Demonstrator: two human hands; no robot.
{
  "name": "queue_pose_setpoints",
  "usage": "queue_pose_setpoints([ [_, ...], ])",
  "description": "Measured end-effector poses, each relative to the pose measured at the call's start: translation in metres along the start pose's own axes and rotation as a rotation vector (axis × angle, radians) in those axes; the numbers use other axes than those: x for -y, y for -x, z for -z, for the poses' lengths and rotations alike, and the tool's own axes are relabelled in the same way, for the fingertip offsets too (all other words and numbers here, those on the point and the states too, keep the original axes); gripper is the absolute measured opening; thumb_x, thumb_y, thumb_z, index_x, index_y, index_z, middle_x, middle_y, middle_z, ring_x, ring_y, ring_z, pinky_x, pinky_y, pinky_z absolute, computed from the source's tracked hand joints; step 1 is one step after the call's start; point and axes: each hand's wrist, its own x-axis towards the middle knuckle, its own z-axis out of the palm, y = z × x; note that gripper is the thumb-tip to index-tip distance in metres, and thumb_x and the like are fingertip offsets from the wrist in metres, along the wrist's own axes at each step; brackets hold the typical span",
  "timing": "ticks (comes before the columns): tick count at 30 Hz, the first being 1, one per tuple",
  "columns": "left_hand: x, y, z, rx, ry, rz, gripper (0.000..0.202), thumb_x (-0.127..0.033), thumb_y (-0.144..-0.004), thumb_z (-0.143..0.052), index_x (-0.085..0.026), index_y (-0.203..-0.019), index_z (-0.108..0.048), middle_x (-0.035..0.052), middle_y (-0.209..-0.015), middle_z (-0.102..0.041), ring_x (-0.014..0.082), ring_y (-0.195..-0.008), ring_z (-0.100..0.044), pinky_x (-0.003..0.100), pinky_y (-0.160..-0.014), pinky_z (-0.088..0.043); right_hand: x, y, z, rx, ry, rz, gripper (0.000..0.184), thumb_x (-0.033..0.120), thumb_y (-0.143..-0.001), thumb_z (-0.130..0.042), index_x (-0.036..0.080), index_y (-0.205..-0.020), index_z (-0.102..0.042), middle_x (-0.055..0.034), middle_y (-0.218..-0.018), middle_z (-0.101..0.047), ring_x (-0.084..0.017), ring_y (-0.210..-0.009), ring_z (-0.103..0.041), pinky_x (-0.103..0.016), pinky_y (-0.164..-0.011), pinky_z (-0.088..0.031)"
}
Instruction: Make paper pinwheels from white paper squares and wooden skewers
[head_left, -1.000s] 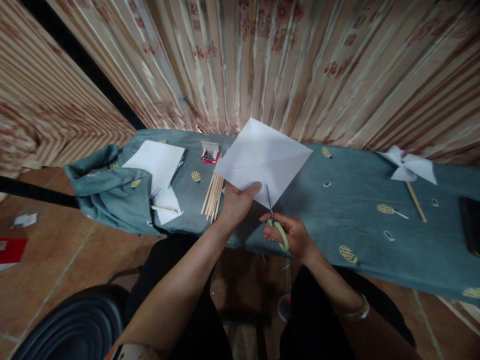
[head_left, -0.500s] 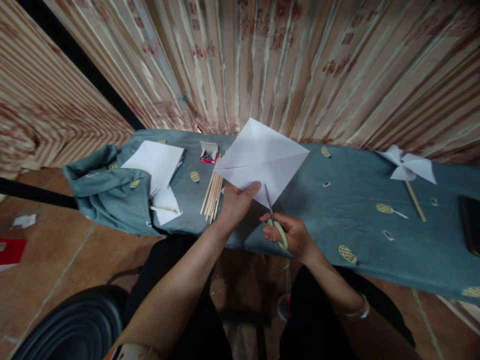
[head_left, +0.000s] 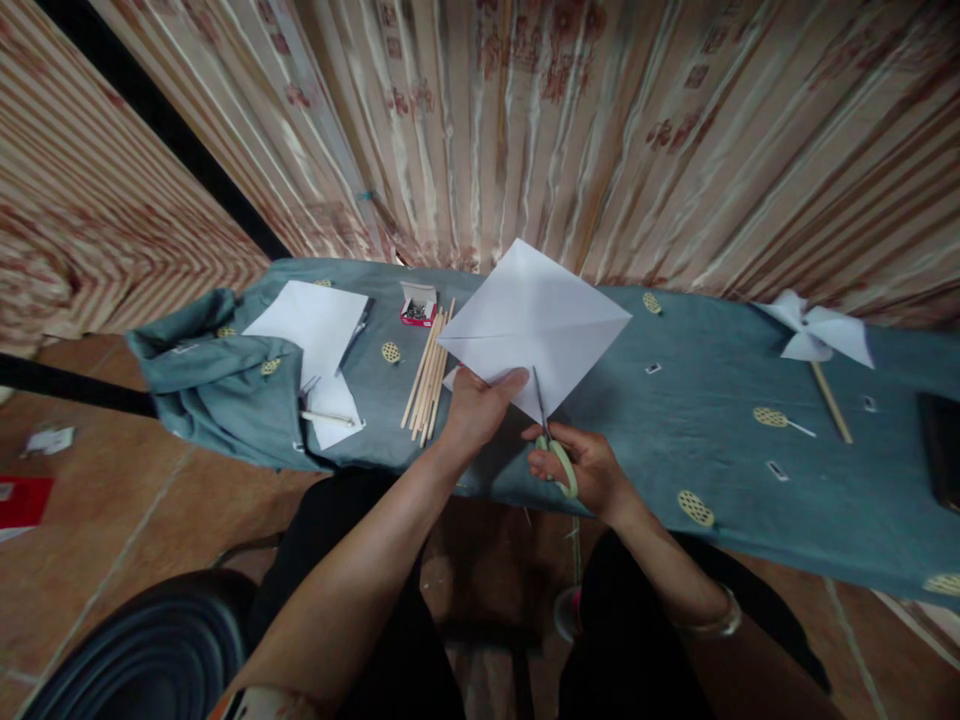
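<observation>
A square sheet of white paper [head_left: 536, 300] is held up over the cloth-covered table, turned so that its corners point like a diamond. Creases cross it, and a dark slit runs inward from its left corner. My left hand [head_left: 480, 405] grips its lower left edge, thumb on top and fingers hidden beneath. In my right hand [head_left: 589, 470] are scissors [head_left: 556, 460] with light green handles, fingers closed round the loops. Their blade lies over the paper by its bottom corner, pointing up toward the middle.
Left of the paper lie several thin wooden sticks [head_left: 427, 385] and a small red-and-white box [head_left: 418, 305] of small metal pieces. More white paper [head_left: 319, 310] rests farther left beside bunched cloth [head_left: 225, 385]. A white paper pinwheel [head_left: 814, 328] on a stick lies right, near a dark object [head_left: 941, 450].
The paper has shifted slightly to the right and turned a little. Both hands and the scissors have moved slightly right with it.
</observation>
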Motion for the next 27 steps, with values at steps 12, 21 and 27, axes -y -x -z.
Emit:
queue_pose_setpoints([
  [12, 0.0019, 0.0007, 0.0009, 0.017, -0.034, -0.017, 0.015, -0.028, -0.065, -0.075, -0.016, -0.068, -0.066, 0.0041, -0.074, -0.07, 0.0192, -0.074, -0.064, 0.032, -0.072, -0.051, 0.0018, -0.0003, -0.0017, -0.02, -0.019, -0.012, 0.047, 0.052, -0.062, -0.079, 0.017, -0.09, -0.068, 0.002, -0.055, -0.061, -0.013, -0.052, -0.057, -0.026, -0.052, -0.046],
  [21, -0.0003, 0.002, -0.0014, 0.016, -0.001, -0.009, 0.016, -0.028, -0.062, -0.076, -0.017, -0.068, -0.065, 0.0055, -0.074, -0.07, 0.0212, -0.077, -0.064, 0.033, -0.073, -0.051, 0.0004, -0.0008, -0.0012, -0.044, -0.037, -0.027, 0.047, 0.051, -0.059, -0.082, 0.016, -0.088, -0.069, 0.0019, -0.054, -0.062, -0.013, -0.05, -0.056, -0.027, -0.051, -0.046],
  [27, -0.0021, 0.0035, -0.0019, 0.017, 0.02, 0.015, 0.015, -0.027, -0.062, -0.076, -0.017, -0.067, -0.065, 0.0042, -0.073, -0.068, 0.0193, -0.075, -0.062, 0.031, -0.071, -0.05, 0.0031, -0.0012, -0.0024, -0.063, -0.085, -0.051, 0.045, 0.047, -0.055, -0.084, 0.017, -0.084, -0.07, 0.0025, -0.054, -0.063, -0.012, -0.049, -0.056, -0.026, -0.05, -0.046],
])
